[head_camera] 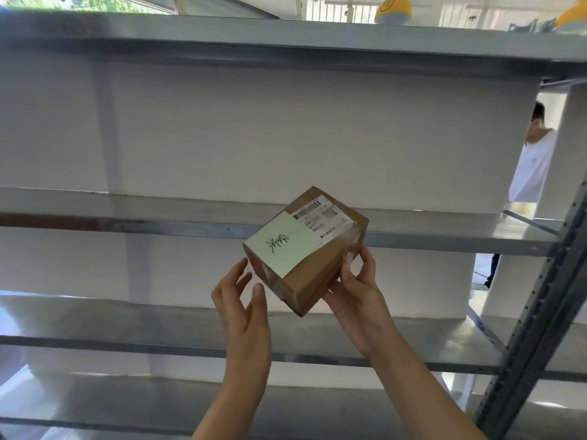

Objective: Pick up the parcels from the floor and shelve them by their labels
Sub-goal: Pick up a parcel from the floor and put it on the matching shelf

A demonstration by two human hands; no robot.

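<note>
A small brown cardboard parcel (313, 268) is held tilted in the air in front of the grey metal shelving (133, 225). On its top face are a pale green note with handwriting (281, 246) and a white printed shipping label (320, 217). My right hand (355, 287) grips the parcel's lower right side, fingers wrapped around the corner. My left hand (243, 300) hovers just left of the parcel, fingers spread, not touching it. The parcel floats at the height of the middle shelf's front edge.
The rack has several bare grey shelves, with a white wall behind. A dark perforated upright (536, 328) stands at the right. A person in a white shirt (533, 160) stands beyond the rack. Yellow objects (392, 9) sit on the top shelf.
</note>
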